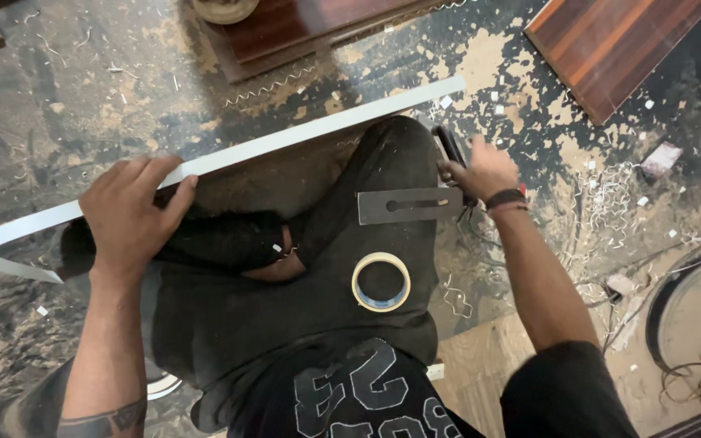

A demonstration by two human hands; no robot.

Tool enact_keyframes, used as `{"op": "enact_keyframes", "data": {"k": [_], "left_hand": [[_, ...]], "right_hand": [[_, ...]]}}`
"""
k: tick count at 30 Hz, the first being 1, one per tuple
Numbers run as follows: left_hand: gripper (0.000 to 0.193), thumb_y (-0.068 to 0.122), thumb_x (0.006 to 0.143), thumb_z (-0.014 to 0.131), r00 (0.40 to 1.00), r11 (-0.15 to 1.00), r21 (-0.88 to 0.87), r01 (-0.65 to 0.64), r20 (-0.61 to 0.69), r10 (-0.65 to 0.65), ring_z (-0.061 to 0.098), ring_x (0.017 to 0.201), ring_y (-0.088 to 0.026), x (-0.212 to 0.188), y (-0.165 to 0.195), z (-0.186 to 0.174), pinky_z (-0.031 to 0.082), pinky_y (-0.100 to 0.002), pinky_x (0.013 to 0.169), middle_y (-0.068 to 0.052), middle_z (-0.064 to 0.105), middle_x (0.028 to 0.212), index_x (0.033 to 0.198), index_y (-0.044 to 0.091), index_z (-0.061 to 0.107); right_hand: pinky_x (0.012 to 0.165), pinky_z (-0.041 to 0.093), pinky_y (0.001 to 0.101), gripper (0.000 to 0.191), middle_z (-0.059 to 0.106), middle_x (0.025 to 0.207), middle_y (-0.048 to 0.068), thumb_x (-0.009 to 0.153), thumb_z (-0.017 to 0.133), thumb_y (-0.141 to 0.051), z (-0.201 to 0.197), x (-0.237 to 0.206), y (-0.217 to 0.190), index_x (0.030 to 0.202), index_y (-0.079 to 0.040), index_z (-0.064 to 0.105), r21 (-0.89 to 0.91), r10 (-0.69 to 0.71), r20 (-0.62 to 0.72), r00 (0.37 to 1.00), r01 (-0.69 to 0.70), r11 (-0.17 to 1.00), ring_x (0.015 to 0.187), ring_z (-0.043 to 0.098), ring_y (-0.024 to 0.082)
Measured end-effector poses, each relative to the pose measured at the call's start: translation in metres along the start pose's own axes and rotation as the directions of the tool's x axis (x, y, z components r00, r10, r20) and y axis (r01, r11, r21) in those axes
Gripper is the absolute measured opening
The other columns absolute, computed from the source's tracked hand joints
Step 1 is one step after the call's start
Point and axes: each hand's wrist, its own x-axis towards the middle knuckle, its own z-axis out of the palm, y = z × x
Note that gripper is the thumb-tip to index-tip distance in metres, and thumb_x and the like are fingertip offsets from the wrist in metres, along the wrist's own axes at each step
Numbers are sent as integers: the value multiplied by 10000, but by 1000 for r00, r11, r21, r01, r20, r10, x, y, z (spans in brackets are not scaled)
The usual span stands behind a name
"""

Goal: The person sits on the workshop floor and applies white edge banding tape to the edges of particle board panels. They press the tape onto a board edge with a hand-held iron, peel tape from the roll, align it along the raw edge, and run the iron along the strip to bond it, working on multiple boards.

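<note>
I sit cross-legged on a dusty workshop floor. My left hand presses down on a long white edge-banding strip that runs diagonally over my knees, its near end curling at the left. My right hand is closed around a dark tool beside my right knee. A flat grey metal blade with a slot lies across my thigh, touching that hand. A roll of pale masking tape rests in my lap.
Dark wood-laminate boards lie at the top centre and top right. Wood shavings, white scraps and cables litter the floor on the right. A round grey machine part sits at the right edge.
</note>
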Motion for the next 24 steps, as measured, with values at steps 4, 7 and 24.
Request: {"op": "enact_keyframes", "data": {"k": [4, 7, 24], "left_hand": [[189, 280, 1032, 786, 999, 1000, 0, 16, 49, -16, 668, 884, -261, 6, 2, -4, 501, -389, 787, -55, 681, 930, 1083, 108, 727], [225, 240, 1013, 747, 998, 996, -85, -17, 58, 22, 666, 973, -298, 14, 7, -6, 506, -429, 881, -89, 698, 1032, 1177, 92, 704], [238, 255, 907, 788, 983, 960, -230, -160, -130, 133, 663, 975, -263, 61, 66, 51, 532, -411, 787, -43, 694, 1026, 1085, 110, 729]], "right_hand": [[628, 545, 544, 583, 724, 800, 201, 884, 733, -547, 12, -32, 15, 1145, -55, 562, -282, 9, 17, 1000, -4, 959, 739, 714, 412], [616, 547, 548, 642, 724, 769, 223, 840, 755, -553, 23, -42, 46, 1146, -27, 551, -276, 16, 72, 997, 4, 961, 716, 713, 436], [1082, 432, 475, 456, 672, 1287, 128, 867, 858, -163, -131, -12, -117, 1263, -62, 655, 61, -606, -539, 585, 744, 665, 1239, 617, 346]]}}
